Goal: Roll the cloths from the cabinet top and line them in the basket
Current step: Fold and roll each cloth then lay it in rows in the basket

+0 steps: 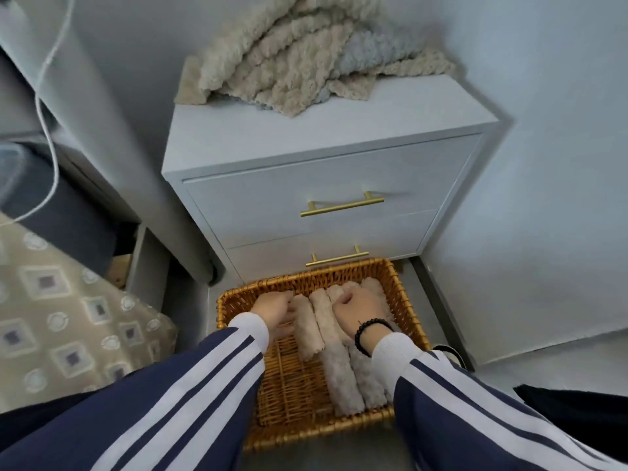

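- Both hands down inside the golden woven wicker basket [404, 302] on the floor, hard against the white two-drawer cabinet [306, 144].
- Left hand [273, 309], fingers curled round the far end of the shortest beige rolled cloth [306, 329].
- Right hand [362, 309] fisted over the neighbouring long beige rolls [339, 372]; what it grips, impossible to tell.
- Rolls packed side by side toward the right wall; bare weave open on the left.
- Heap of unrolled fluffy cream cloths [306, 59] up on the cabinet top.

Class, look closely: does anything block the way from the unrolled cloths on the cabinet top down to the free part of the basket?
Nothing visible does. The pile of cloths lies uncovered on the cabinet top, and the basket below has bare wicker on its left side. Both hands, left hand and right hand, are on the rolled cloths.
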